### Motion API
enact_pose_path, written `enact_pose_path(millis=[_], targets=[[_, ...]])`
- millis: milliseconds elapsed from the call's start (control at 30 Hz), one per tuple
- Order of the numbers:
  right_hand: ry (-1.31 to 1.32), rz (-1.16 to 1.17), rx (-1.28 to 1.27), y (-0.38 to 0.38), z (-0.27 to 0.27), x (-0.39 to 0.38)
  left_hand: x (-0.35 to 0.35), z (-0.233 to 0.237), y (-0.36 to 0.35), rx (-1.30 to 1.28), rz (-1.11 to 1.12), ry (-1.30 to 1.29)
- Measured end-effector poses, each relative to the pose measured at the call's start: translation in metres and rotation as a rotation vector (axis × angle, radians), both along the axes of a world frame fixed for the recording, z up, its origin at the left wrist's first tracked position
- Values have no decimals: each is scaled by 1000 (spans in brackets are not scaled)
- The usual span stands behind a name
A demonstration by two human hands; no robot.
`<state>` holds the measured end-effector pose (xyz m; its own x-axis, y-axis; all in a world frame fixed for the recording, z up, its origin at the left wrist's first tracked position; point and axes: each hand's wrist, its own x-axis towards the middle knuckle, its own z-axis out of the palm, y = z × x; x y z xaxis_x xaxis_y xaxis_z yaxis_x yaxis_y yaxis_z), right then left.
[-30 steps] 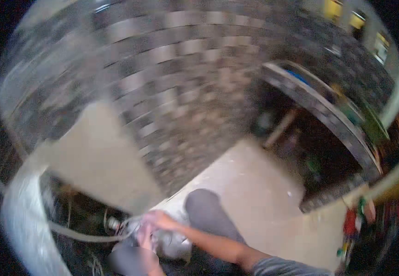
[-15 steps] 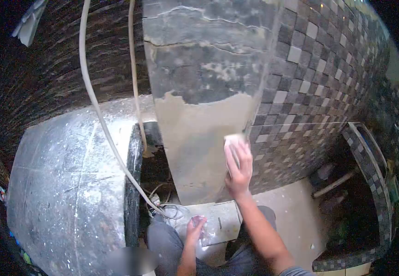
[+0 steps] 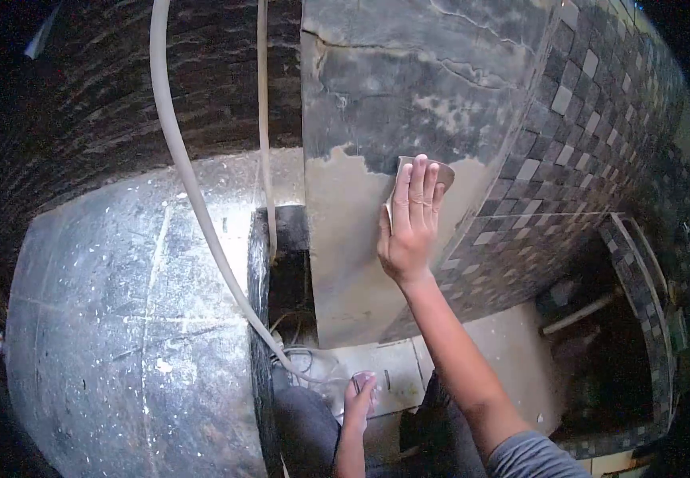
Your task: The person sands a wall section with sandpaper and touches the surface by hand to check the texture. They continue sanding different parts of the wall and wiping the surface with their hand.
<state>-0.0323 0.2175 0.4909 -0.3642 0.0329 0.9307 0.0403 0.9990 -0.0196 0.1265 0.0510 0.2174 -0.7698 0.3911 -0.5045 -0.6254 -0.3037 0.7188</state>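
Observation:
My right hand presses a thin grey-brown sheet, which looks like sandpaper, flat against the wall panel. Its fingers point upward, stretched over the sheet. Beneath the hand the panel is coated smooth beige; above a ragged line its surface is dark grey and cracked. Low in front of my legs, my left hand is curled around something small, partly clear and pinkish, that I cannot make out.
A pale hose hangs down on the left, with a thinner pipe beside it. A dusty grey slab stands at left. Mosaic tiles cover the wall at right, near a tiled curved ledge.
My right hand has slid up the panel with the sheet, towards the edge of the beige coat. The view has shifted, so the panel stands further right. My left hand stays low and curled.

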Motion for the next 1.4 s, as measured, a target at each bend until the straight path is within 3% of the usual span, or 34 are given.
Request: enact_pose_path(millis=[133, 267, 433, 567, 733, 933, 1067, 1200, 1333, 1400], targets=[[-148, -3, 22, 13, -50, 24, -4, 5, -2, 55, -13, 27], [-76, 17, 23, 1, 4, 18, -3, 2, 2, 54, 1, 2], [-172, -22, 12, 12, -47, 28, -5, 25, -4, 30, 27, 5], [-6, 32, -39, -11, 11, 10, -2, 6, -1, 38, 22, 6], [-60, 12, 8, 9, -26, 12, -7, 4, 0, 47, 7, 3], [6, 2, 49, 8, 16, 6, -1, -2, -4, 32, 11, -42], [-99, -52, 77, 19, -31, 20, -15, 10, -1, -15, 56, -88], [-59, -26, 58, 5, 14, 14, 0, -4, -10, -6, 64, -104], [-133, -62, 49, 15, -34, 28, -16, 16, -14, -37, 49, -112], [-95, -57, 57, 13, -16, 24, -17, 26, -18, -90, 112, -183]])
